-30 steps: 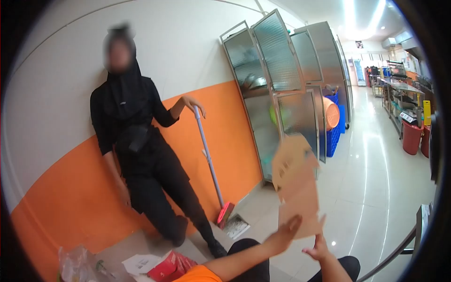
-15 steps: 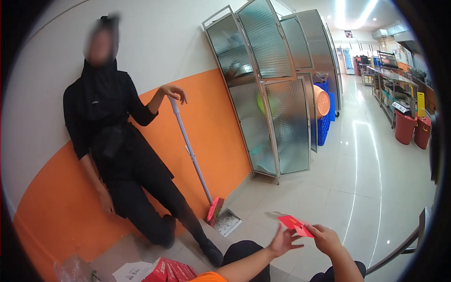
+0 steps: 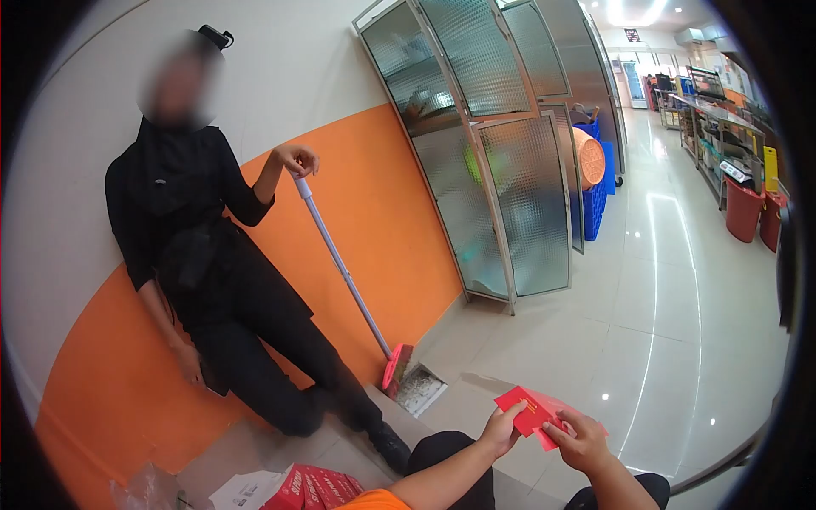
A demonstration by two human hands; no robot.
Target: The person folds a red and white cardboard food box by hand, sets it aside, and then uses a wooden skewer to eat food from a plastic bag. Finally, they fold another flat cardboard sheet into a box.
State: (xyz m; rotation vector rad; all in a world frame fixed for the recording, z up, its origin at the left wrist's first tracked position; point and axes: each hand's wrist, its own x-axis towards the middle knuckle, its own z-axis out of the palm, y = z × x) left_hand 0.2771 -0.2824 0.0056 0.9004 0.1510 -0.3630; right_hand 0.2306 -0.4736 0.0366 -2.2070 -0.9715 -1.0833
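Low in the view, right of centre, my left hand (image 3: 501, 430) pinches the left side of a red card or envelope (image 3: 529, 410) with small gold print, its thumb on top. My right hand (image 3: 578, 440) holds the lower right part of the red pieces, fingers closed over them. A paler red sheet (image 3: 586, 415) shows behind that hand. How many pieces there are is hard to tell, since the fingers cover part of them. Both hands are close together above the tiled floor.
A person in black (image 3: 195, 229) leans at the orange wall (image 3: 374, 204), one hand on a broom (image 3: 344, 272). Beside its brush lies a dustpan (image 3: 421, 391). Glass-door cabinets (image 3: 527, 204) stand beyond. Red and white boxes (image 3: 293, 489) sit at the bottom left.
My left hand, open before, has closed on the red card's left side. The red pieces now appear more spread out. The view has shifted slightly.
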